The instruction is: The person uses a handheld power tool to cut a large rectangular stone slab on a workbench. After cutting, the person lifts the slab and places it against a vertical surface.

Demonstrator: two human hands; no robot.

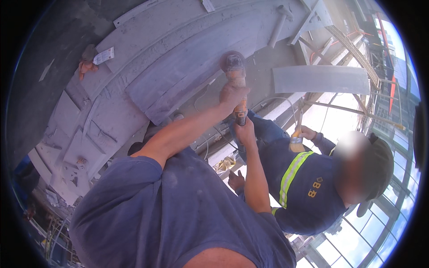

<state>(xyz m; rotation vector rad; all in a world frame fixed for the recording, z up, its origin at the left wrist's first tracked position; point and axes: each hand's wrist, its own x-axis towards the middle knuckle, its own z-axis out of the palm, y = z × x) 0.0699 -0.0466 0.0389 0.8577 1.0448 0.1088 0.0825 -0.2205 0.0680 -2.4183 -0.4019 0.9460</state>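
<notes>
Both my hands are closed around an orange and black angle grinder. My left hand wraps its body near the head, and my right hand grips the rear end. The grinder's round disc lies at the edge of a long grey slab, with dusty haze around it. Whether the disc touches the slab, I cannot tell.
Close on my right, a co-worker in a dark reflective-striped shirt holds a paintbrush. A hammer lies at the far right of the dusty bench. A grey panel and a cable are nearby.
</notes>
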